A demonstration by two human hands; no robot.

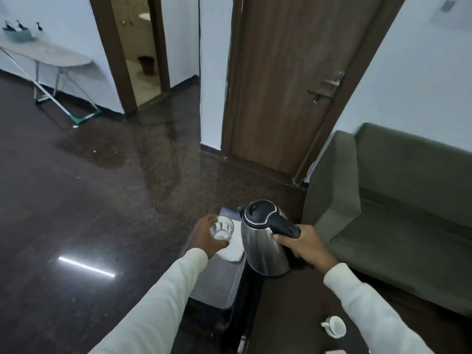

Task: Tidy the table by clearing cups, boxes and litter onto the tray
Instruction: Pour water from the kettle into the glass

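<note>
Left hand fingers: the left hand [207, 238] curls its fingers [221, 244] round a clear glass [221, 229], held upright above the tray.
Right hand fingers: the right hand [304, 245] wraps its fingers round the black handle of a kettle [263, 241], thumb on top.
Glass: transparent, ribbed base; whether it holds anything cannot be told.
Kettle: brushed steel body, black lid with a silver ring, tilted slightly, just right of the glass and above the tray's right edge.
Tray: a dark tray [217, 287] with a glossy floor sits under both hands; a white packet [233, 249] with a blue end lies at its far part.
Cup: a white cup [336, 326] on a saucer stands on the dark worktop [286, 315], near the right sleeve [362, 300].
Room: polished dark floor [76, 200], green sofa [396, 200] at right, brown door [288, 72] ahead, ironing board [51, 54] at far left.
</note>
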